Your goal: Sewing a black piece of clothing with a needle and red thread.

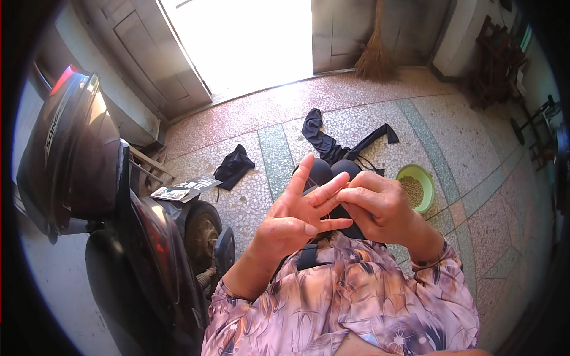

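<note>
My left hand (pixel 294 216) is held up in front of my body, palm turned up and fingers spread. Close against its fingertips, my right hand (pixel 380 204) is closed in a pinch. A thin thread (pixel 326 203) shows faintly between the two hands and by the left fingers; its full course is too fine to follow. Beneath the hands are my dark-clad knees (pixel 344 170) and a patterned pink and brown garment (pixel 350 279). Dark clothing (pixel 320 133) with long narrow parts lies spread on the floor just beyond the knees.
A scooter (pixel 154 249) with a dark top box (pixel 77 148) stands close on my left. Near it lies a black cloth (pixel 234 167). At right sits a green bowl (pixel 428 178) of small tan grains. A broom (pixel 375 56) leans by the bright doorway; dark wooden furniture (pixel 496 62) stands far right.
</note>
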`<state>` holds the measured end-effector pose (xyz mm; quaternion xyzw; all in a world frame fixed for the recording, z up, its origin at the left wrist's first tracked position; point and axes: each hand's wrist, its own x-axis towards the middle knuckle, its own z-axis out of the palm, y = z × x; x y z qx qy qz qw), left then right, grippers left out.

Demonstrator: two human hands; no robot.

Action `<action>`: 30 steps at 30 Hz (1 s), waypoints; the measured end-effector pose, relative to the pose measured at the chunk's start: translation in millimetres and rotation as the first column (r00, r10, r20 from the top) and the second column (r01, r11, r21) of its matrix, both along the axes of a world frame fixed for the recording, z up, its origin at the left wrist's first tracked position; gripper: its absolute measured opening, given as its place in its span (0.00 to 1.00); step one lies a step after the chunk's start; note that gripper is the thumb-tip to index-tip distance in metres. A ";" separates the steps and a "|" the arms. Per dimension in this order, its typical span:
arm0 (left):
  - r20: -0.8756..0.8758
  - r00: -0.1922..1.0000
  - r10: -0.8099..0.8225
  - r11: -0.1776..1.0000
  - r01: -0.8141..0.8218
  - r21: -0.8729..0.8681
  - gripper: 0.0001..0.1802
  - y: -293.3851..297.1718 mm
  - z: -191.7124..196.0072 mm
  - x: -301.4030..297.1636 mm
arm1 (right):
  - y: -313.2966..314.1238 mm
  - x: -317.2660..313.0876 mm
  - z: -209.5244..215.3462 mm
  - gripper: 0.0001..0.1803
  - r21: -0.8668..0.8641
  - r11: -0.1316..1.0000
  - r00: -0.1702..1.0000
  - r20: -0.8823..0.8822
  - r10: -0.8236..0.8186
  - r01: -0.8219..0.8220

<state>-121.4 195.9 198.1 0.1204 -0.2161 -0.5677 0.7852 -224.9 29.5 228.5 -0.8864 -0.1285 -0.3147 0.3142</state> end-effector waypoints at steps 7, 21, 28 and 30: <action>-0.006 1.000 -0.013 1.000 0.013 -0.004 0.60 -0.8 -1.4 -0.6 | 5.0 2.9 1.4 0.06 -0.047 0.998 0.999 0.032 -0.028 0.029; 0.067 0.998 0.013 1.000 -0.014 0.017 0.60 -6.6 -4.7 -7.4 | 12.4 3.7 -14.0 0.05 0.120 0.989 0.995 0.043 -0.089 0.083; -0.008 1.000 0.017 1.000 -0.017 -0.017 0.59 -4.6 -5.1 -5.5 | 2.6 -3.1 -2.1 0.05 0.356 0.930 0.986 -0.104 0.133 -0.088; 0.073 0.997 0.010 1.000 -0.008 -0.030 0.54 -5.0 -8.0 -3.6 | 0.2 -2.4 -3.9 0.05 0.384 0.916 0.978 -0.115 0.173 -0.116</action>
